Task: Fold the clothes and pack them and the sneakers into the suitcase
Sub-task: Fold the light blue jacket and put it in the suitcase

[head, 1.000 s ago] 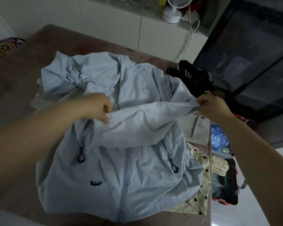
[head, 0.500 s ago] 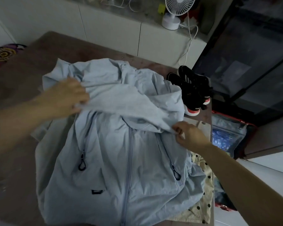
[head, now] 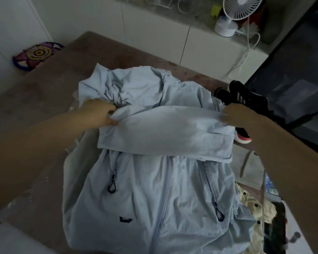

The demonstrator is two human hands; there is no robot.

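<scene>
A light blue zip jacket (head: pixel 154 189) lies front up on the brown table (head: pixel 44 92). One sleeve lies folded flat across its chest. My left hand (head: pixel 97 114) pinches the left end of that sleeve. At the right end my right hand (head: pixel 237 114) holds the fabric near the shoulder. Behind my right hand stand black sneakers (head: pixel 246 96) with a red and white sole. A cream garment with dark dots (head: pixel 253 204) shows under the jacket at the right. The suitcase (head: pixel 275 226) lies open on the floor, mostly hidden by my right arm.
A beige garment (head: pixel 246 164) lies by the table's right edge. A white fan (head: pixel 235 13) stands on the counter behind, its cord hanging down. A colourful round cushion (head: pixel 37 54) sits at the far left. Dark glass panels (head: pixel 301 70) stand to the right.
My right hand has carried the sleeve's right end up and to the right, towards the sneakers. The sleeve now lies flat across the chest. My left hand stays at its left end.
</scene>
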